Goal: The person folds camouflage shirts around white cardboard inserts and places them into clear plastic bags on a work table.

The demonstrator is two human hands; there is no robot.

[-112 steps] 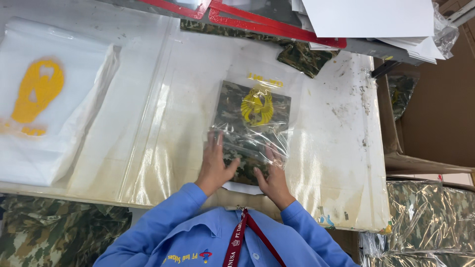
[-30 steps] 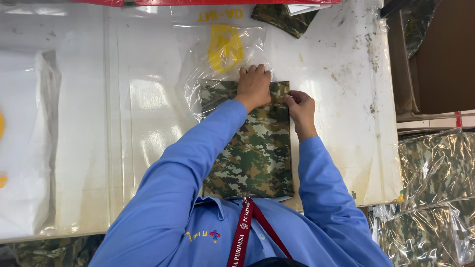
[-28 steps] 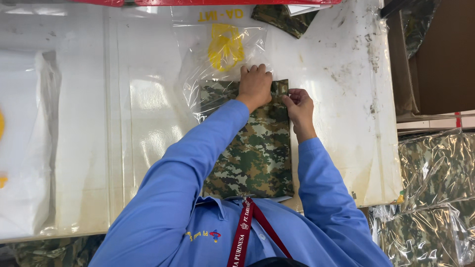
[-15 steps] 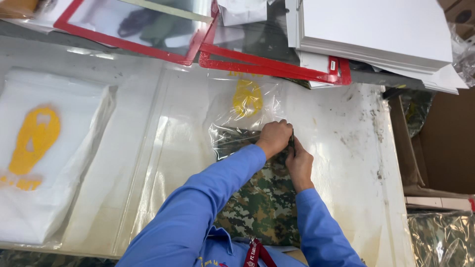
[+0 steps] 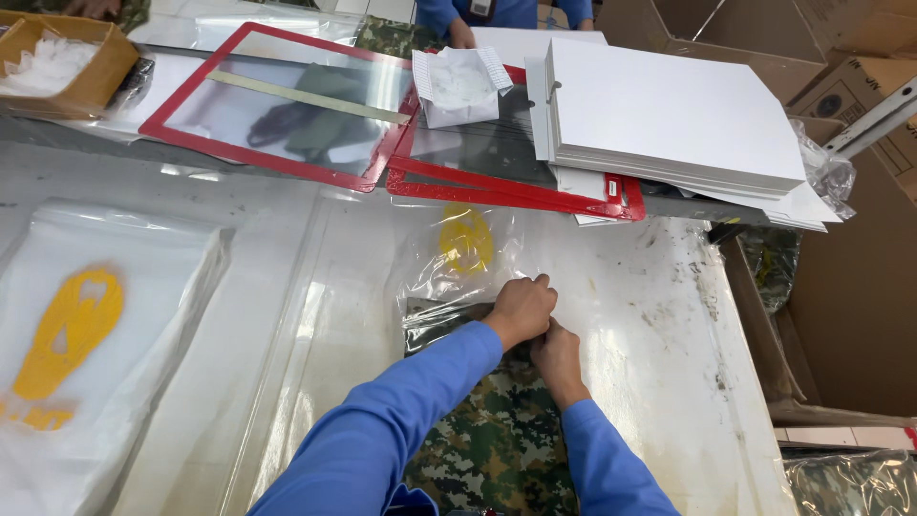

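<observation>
Since a second ago the view has tipped up, so the far end of the table (image 5: 659,287) now shows, and both hands have drawn close together at the mouth of the bag. The table is covered in clear sheeting; at its far edge lie two red frames (image 5: 287,105) and a stack of white cardboard sheets (image 5: 669,115). To the left sits a pile of clear bags with a yellow print (image 5: 86,344).

In the middle, a folded camouflage garment (image 5: 497,449) lies partly inside a clear plastic bag (image 5: 458,263), whose closed end points away from the person. The left hand (image 5: 521,311) is curled shut on the bag's edge over the top of the garment; the right hand (image 5: 557,352) touches it from just below, fingers pinched on the same spot, though what they grip is hidden.

To do this well, it seems wise to hold the fold flat and keep the bag's opening wide, pulling evenly so the fabric does not bunch.
</observation>
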